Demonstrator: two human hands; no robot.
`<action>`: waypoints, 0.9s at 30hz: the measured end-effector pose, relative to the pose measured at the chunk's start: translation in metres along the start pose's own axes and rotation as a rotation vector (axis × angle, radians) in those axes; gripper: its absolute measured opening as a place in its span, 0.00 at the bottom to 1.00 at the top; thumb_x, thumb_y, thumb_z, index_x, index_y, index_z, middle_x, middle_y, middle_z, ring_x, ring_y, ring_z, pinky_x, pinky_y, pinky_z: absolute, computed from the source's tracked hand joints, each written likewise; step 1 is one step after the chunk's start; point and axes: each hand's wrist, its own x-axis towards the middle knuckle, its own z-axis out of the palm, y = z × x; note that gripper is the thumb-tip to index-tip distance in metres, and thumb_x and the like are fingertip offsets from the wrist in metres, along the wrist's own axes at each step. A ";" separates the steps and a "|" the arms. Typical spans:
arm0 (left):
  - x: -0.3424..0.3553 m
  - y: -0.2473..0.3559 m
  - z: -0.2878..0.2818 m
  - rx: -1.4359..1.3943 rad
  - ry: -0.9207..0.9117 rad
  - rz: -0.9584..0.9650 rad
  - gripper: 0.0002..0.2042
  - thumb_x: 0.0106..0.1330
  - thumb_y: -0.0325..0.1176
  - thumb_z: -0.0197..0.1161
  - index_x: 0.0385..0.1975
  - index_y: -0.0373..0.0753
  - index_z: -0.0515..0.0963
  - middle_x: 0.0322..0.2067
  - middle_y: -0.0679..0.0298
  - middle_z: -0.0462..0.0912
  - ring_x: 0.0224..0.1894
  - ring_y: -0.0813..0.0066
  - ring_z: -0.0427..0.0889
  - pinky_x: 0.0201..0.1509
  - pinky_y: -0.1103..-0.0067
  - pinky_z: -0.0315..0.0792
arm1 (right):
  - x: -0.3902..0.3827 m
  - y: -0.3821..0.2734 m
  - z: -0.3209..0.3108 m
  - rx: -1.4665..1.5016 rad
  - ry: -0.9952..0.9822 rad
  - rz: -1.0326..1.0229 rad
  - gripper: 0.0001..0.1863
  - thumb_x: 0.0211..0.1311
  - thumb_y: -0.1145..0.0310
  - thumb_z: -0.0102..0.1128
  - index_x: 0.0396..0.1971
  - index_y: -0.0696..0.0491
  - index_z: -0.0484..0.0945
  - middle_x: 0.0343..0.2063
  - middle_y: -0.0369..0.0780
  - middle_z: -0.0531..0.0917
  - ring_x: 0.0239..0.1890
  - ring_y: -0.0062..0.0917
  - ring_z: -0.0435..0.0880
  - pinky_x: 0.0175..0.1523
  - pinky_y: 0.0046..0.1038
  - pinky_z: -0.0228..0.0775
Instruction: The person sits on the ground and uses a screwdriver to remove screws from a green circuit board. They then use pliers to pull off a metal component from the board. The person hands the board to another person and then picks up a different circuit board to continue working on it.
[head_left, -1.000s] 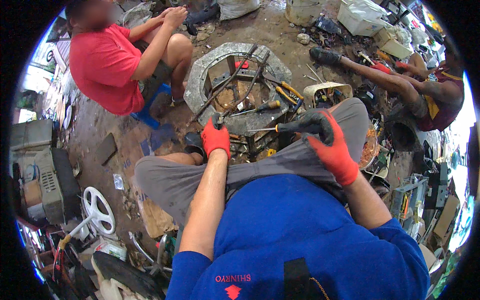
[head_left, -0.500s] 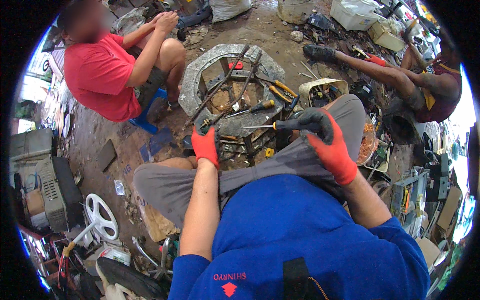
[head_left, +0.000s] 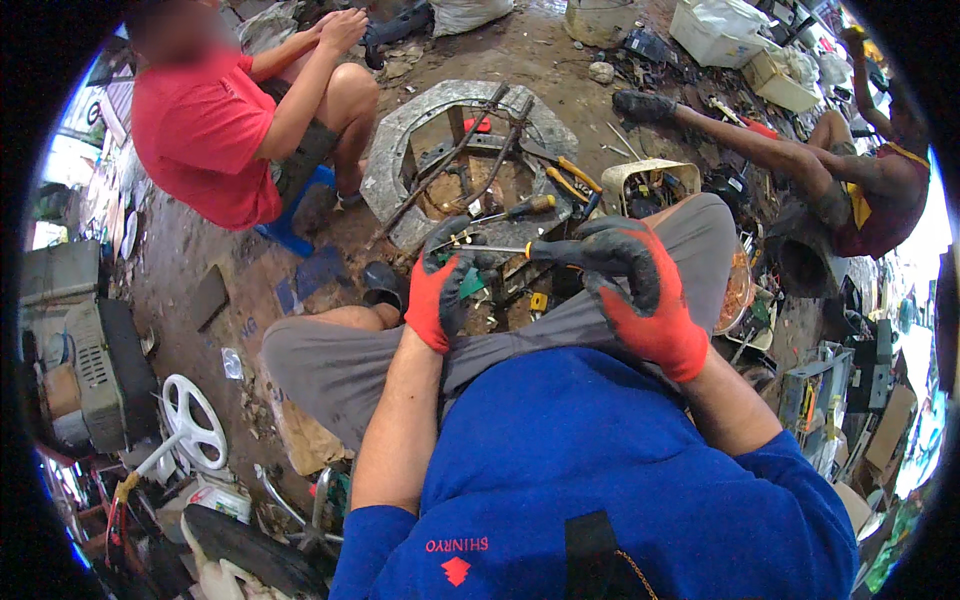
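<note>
Both my hands wear red gloves with black palms. My right hand (head_left: 648, 290) is wrapped round the dark handle of a screwdriver (head_left: 505, 249), whose shaft points left. Its tip reaches the fingers of my left hand (head_left: 440, 290), which are closed round a small brass-coloured part (head_left: 455, 240); its kind is too small to tell. Past my hands stands a grey octagonal metal frame (head_left: 395, 205). Lying on it are a second screwdriver (head_left: 530, 206) with a yellow handle, orange-handled cutters (head_left: 570, 185) and two rusty bars (head_left: 450, 150).
At the left a person in a red shirt (head_left: 205, 130) sits on a blue stool (head_left: 300, 212). Another person (head_left: 860, 180) sits at the right, legs stretched inward. A tub of scrap (head_left: 650, 170) stands right of the frame. A white steering-wheel-like part (head_left: 195, 425) lies lower left.
My left hand has moved right and slightly up, and the screwdriver tip now meets the small part there. The right-hand person's arm has risen. The view has shifted slightly.
</note>
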 end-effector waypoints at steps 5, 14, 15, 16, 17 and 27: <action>-0.001 -0.004 -0.005 -0.044 -0.038 -0.014 0.20 0.69 0.25 0.58 0.61 0.38 0.70 0.48 0.58 0.82 0.44 0.66 0.84 0.47 0.68 0.82 | 0.003 -0.004 0.006 -0.045 -0.034 -0.010 0.25 0.52 0.77 0.65 0.52 0.58 0.72 0.49 0.49 0.77 0.52 0.42 0.80 0.58 0.34 0.71; 0.003 -0.009 -0.011 0.015 -0.010 -0.005 0.18 0.69 0.25 0.59 0.58 0.36 0.73 0.47 0.59 0.83 0.44 0.70 0.84 0.49 0.74 0.80 | 0.004 -0.005 0.009 -0.068 -0.055 -0.061 0.24 0.51 0.78 0.64 0.51 0.58 0.73 0.50 0.49 0.77 0.54 0.44 0.79 0.59 0.35 0.70; 0.008 -0.012 -0.016 0.047 0.003 0.000 0.17 0.68 0.25 0.60 0.57 0.36 0.73 0.46 0.60 0.83 0.43 0.71 0.84 0.48 0.74 0.80 | 0.005 -0.004 0.010 -0.081 -0.061 -0.079 0.24 0.51 0.78 0.64 0.51 0.58 0.73 0.50 0.49 0.77 0.53 0.44 0.78 0.59 0.35 0.70; 0.011 -0.015 -0.022 0.079 0.016 0.004 0.17 0.68 0.25 0.60 0.56 0.36 0.74 0.45 0.60 0.83 0.43 0.71 0.84 0.48 0.75 0.80 | 0.005 -0.002 0.011 -0.093 -0.067 -0.098 0.24 0.51 0.78 0.64 0.51 0.58 0.73 0.50 0.50 0.77 0.53 0.45 0.78 0.59 0.36 0.70; 0.011 -0.020 -0.027 0.102 0.015 0.005 0.18 0.68 0.27 0.60 0.58 0.37 0.73 0.46 0.61 0.83 0.44 0.71 0.84 0.48 0.75 0.80 | 0.005 -0.001 0.011 -0.105 -0.073 -0.117 0.24 0.50 0.79 0.64 0.51 0.58 0.73 0.50 0.50 0.77 0.53 0.45 0.78 0.59 0.36 0.70; 0.020 -0.029 -0.041 0.333 0.008 0.076 0.18 0.68 0.29 0.61 0.58 0.36 0.74 0.48 0.61 0.83 0.46 0.72 0.83 0.49 0.75 0.79 | 0.007 -0.006 0.012 -0.146 -0.096 -0.142 0.25 0.49 0.79 0.64 0.51 0.57 0.73 0.51 0.50 0.76 0.55 0.47 0.77 0.60 0.38 0.69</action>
